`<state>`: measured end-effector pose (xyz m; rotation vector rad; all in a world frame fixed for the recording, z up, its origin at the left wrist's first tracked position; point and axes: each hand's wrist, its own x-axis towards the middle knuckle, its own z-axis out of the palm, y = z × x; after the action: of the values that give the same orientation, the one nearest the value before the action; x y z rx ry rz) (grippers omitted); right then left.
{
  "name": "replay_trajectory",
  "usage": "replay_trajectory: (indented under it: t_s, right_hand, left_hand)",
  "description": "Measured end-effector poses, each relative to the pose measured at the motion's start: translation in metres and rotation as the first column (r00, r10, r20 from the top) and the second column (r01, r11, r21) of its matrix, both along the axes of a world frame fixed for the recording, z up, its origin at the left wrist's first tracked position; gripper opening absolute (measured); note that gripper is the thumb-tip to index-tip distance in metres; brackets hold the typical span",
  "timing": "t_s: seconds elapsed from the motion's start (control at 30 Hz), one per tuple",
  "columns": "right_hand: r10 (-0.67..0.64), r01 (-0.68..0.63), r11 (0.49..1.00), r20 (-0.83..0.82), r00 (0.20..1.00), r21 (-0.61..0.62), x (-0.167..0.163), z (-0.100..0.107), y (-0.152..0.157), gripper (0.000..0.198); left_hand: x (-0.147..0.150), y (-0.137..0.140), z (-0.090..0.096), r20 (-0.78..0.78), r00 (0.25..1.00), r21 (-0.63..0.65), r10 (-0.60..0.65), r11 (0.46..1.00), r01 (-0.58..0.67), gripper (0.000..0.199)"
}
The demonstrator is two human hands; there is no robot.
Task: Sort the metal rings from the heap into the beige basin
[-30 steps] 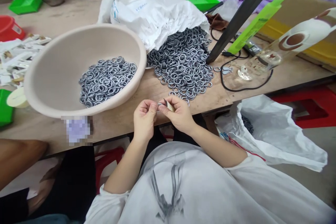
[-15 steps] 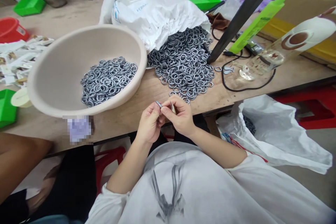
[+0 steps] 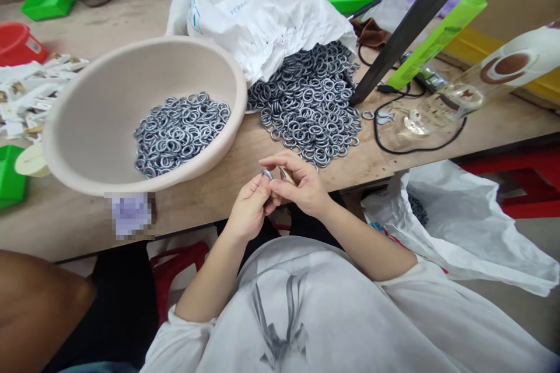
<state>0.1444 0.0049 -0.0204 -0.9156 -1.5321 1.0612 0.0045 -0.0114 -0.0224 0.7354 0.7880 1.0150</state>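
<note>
My left hand (image 3: 249,208) is closed, pinching a grey ring (image 3: 266,174) between thumb and fingers in front of the table edge. Close against it, my right hand (image 3: 306,186) is curled round a slim, shiny metal tool (image 3: 286,176), whose kind I cannot make out. Its thumb tip is at the ring, and the index finger is raised above it. Just beyond my hands lies a heap of similar grey rings (image 3: 312,116), spilling from a white woven sack (image 3: 266,17). To the left, a large beige basin (image 3: 100,87) holds many more rings.
A dark metal post (image 3: 406,35) slants up beside the heap. Right of it are a clear bottle (image 3: 459,99) and a black cable (image 3: 406,152). An open white sack (image 3: 464,227) hangs below the table's right side. Another person's bare limb (image 3: 39,309) is at lower left.
My right index finger has lifted and stretched leftward over the ring. The ring has turned in my left fingers, showing more of its curve. The view has shifted slightly.
</note>
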Motion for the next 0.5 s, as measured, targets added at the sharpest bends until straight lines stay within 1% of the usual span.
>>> replay_trajectory:
  t_s: [0.07, 0.1, 0.23, 0.3, 0.37, 0.43, 0.5]
  right_hand:
    - [0.054, -0.054, 0.998, -0.018, 0.998, -0.037, 0.0, 0.001, 0.001, 0.036]
    - [0.049, -0.051, 0.998, -0.03, 0.998, -0.046, -0.001, 0.001, 0.001, 0.037]
    - [-0.071, 0.068, 0.996, -0.044, 0.997, -0.059, -0.006, -0.003, 0.004, 0.04]
    - [-0.106, 0.103, 0.99, -0.022, 0.994, -0.093, -0.005, -0.006, 0.006, 0.044]
    - [-0.113, 0.116, 0.989, 0.04, 0.993, -0.093, -0.001, -0.005, 0.006, 0.049]
    - [-0.104, 0.109, 0.994, 0.17, 0.98, -0.018, 0.004, -0.003, 0.003, 0.05]
    - [-0.096, 0.076, 0.994, 0.324, 0.941, 0.077, 0.007, 0.001, -0.002, 0.05]
  left_hand:
    - [0.0, 0.0, 0.0, -0.012, 1.0, 0.002, -0.027, 1.0, 0.027, 0.049]
    - [0.0, 0.001, 0.0, -0.016, 1.0, -0.001, -0.025, 1.0, 0.025, 0.052]
    - [0.004, 0.002, 0.004, 0.02, 0.999, -0.052, 0.043, 0.998, -0.042, 0.052]
    - [0.005, 0.003, 0.007, 0.055, 0.998, -0.093, 0.043, 0.995, -0.038, 0.051]
    - [0.004, 0.004, 0.01, 0.084, 0.996, -0.132, 0.027, 0.991, -0.015, 0.05]
    - [0.003, 0.005, 0.012, 0.106, 0.994, -0.157, 0.026, 0.987, -0.009, 0.049]
    - [0.002, 0.004, 0.011, 0.117, 0.992, -0.174, 0.039, 0.985, -0.018, 0.05]
